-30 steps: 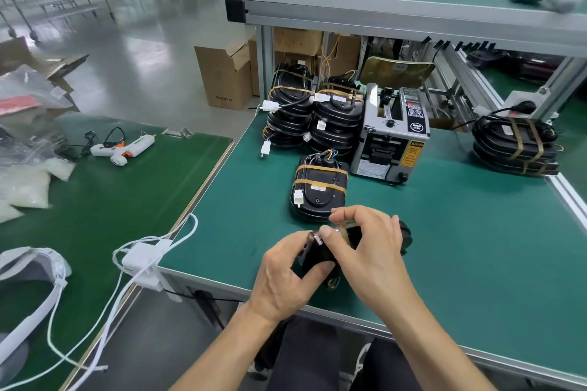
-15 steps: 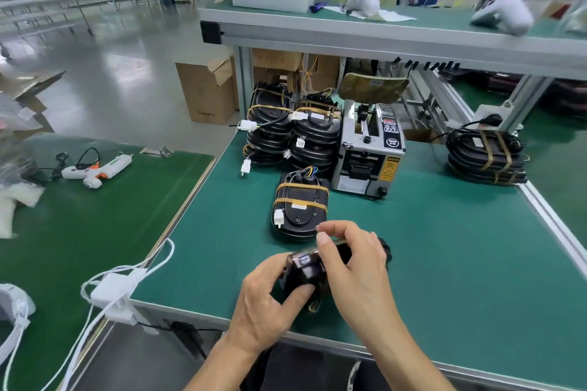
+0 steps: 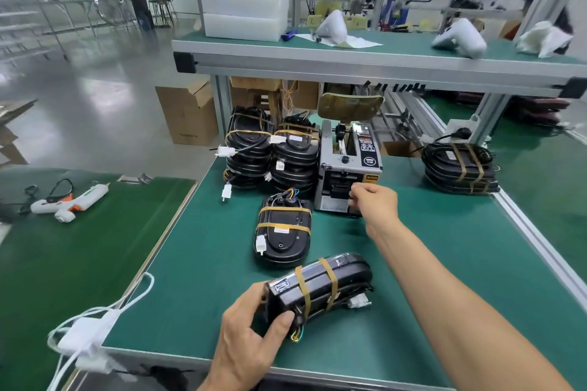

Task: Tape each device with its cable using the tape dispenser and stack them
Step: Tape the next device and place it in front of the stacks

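My left hand (image 3: pixel 244 336) grips the near end of a black device (image 3: pixel 336 279) lying on its side at the front of the green table (image 3: pixel 428 263). Two brown tape bands hold its cable against it. My right hand (image 3: pixel 376 203) is stretched out to the grey tape dispenser (image 3: pixel 349 152), thumb and forefinger pinching at its outlet slot; the fingers hide the tape strip. Another taped device (image 3: pixel 284 232) lies flat just beyond. Two stacks of taped devices (image 3: pixel 251 149) (image 3: pixel 297 152) stand left of the dispenser.
A further taped stack (image 3: pixel 457 168) sits at the table's right rail. A raised shelf (image 3: pixel 349 57) overhangs the back of the table. On the left table lie a white glue gun (image 3: pixel 70 203) and white cables (image 3: pixel 95 324) near the gap.
My right hand left the device and reached forward to the dispenser's outlet. My left hand alone now holds the device, which lies uncovered with two tape bands showing.
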A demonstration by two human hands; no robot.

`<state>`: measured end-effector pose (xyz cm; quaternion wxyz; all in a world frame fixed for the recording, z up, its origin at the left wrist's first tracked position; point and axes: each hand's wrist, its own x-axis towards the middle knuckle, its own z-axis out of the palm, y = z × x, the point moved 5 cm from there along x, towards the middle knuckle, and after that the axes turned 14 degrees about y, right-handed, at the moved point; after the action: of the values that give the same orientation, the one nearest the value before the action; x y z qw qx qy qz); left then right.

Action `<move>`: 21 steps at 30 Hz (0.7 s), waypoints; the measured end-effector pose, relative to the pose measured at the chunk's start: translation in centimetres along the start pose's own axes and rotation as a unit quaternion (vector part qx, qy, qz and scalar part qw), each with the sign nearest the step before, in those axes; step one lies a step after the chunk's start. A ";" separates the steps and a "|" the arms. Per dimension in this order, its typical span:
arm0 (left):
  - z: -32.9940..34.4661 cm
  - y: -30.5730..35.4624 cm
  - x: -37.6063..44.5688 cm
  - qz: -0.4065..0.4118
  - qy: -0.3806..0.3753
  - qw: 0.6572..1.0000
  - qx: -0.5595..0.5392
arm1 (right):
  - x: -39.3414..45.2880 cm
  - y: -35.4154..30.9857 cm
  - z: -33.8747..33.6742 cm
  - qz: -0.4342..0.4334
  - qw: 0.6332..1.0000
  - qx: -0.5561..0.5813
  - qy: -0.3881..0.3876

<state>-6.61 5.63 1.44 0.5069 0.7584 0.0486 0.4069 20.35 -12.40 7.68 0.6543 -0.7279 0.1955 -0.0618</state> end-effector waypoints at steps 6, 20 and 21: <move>0.0 0.1 0.2 0.008 -0.006 1.000 0.000 | 0.2 0.2 1.3 0.025 0.998 0.041 0.037; 0.0 -0.1 0.1 0.022 -0.006 1.000 -0.001 | 0.5 0.8 2.8 0.104 0.988 0.083 0.082; 0.0 -0.1 0.1 0.021 -0.007 1.000 0.000 | 0.5 0.9 2.9 0.110 0.987 0.087 0.083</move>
<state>-6.56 5.69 1.42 0.4983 0.7620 0.0290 0.4126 21.67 -9.93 6.35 0.6995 -0.6346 0.3217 -0.0669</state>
